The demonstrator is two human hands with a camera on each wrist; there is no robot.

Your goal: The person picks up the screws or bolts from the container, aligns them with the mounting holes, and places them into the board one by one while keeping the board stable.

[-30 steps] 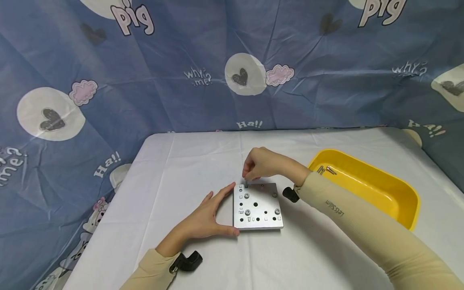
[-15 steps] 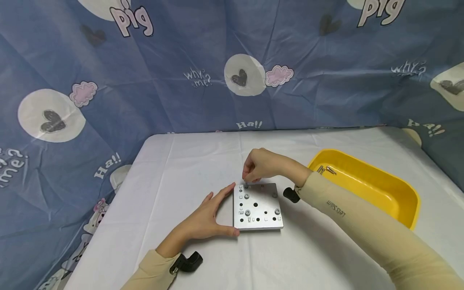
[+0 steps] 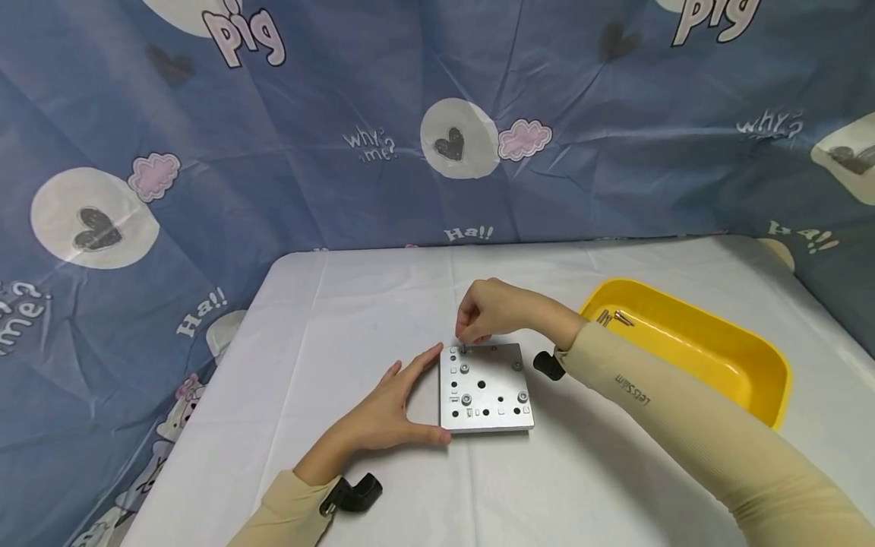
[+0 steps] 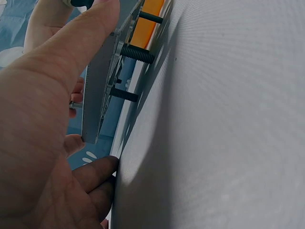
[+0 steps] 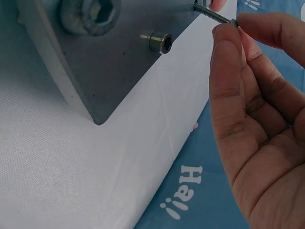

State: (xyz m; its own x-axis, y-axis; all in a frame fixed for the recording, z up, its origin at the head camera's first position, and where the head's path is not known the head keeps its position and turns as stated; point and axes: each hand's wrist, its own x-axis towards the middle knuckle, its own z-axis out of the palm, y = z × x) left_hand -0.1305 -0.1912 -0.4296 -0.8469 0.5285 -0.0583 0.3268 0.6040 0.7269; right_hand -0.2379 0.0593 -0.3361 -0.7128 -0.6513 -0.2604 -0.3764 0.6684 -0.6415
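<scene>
A silver metal plate [image 3: 492, 372] with holes and several socket head screws lies on the white table. My left hand [image 3: 383, 418] holds it at the left side, thumb on the front corner and index finger at the back corner. At the plate's back left corner, my right hand [image 3: 495, 308] pinches a thin screw [image 5: 214, 14] by its head between thumb and fingertips, the threaded end at a hole. A brass-toned screw [image 5: 160, 42] stands partly out of the plate. Under the plate, threaded screw ends [image 4: 137, 53] stick out toward the tablecloth.
A yellow tray [image 3: 697, 349] stands at the right, partly behind the right forearm, with a few loose screws [image 3: 623, 319] at its left end. A blue patterned cloth [image 3: 383, 190] hangs behind the table's back edge. Black wrist mounts [image 3: 358, 494] jut from the sleeves.
</scene>
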